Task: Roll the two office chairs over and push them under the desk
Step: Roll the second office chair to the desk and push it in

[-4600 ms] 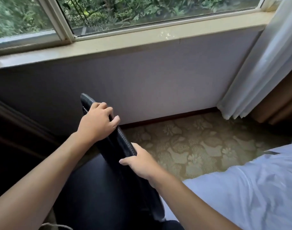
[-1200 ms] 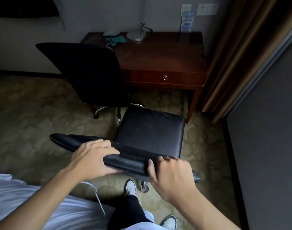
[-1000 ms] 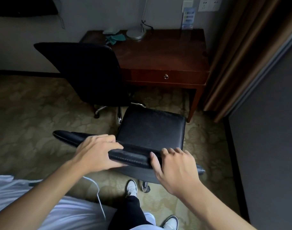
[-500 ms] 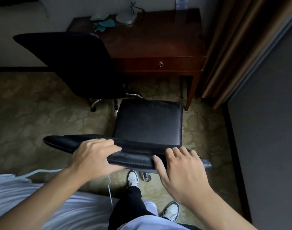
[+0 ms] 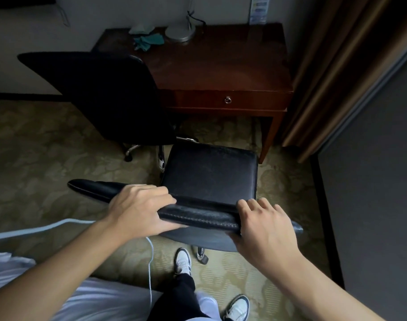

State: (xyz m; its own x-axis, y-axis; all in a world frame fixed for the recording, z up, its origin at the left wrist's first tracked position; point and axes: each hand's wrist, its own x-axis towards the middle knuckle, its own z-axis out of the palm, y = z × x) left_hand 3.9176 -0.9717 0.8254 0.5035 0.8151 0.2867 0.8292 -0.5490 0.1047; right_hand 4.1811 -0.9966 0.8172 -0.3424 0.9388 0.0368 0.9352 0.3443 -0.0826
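I hold a black leather office chair (image 5: pixel 209 177) by the top of its backrest. My left hand (image 5: pixel 140 208) grips the rim left of centre. My right hand (image 5: pixel 265 228) lies over the rim's right end, fingers curled on it. The seat's front edge faces the dark wooden desk (image 5: pixel 221 66) and stands just short of it. A second black office chair (image 5: pixel 109 96) stands at the desk's left front, its seat hidden behind its backrest, which faces me.
A lamp base (image 5: pixel 180 33) and a teal cloth (image 5: pixel 149 40) lie on the desk. Brown curtains (image 5: pixel 336 66) and a grey wall (image 5: pixel 371 170) close the right side. A white bed (image 5: pixel 70 300) with a cable lies at lower left. My shoes stand on patterned carpet (image 5: pixel 35 170).
Since the window view, I have turned with the chair to face the desk. In the last second the chair rolled slightly closer to the desk and my right hand settled on the backrest.
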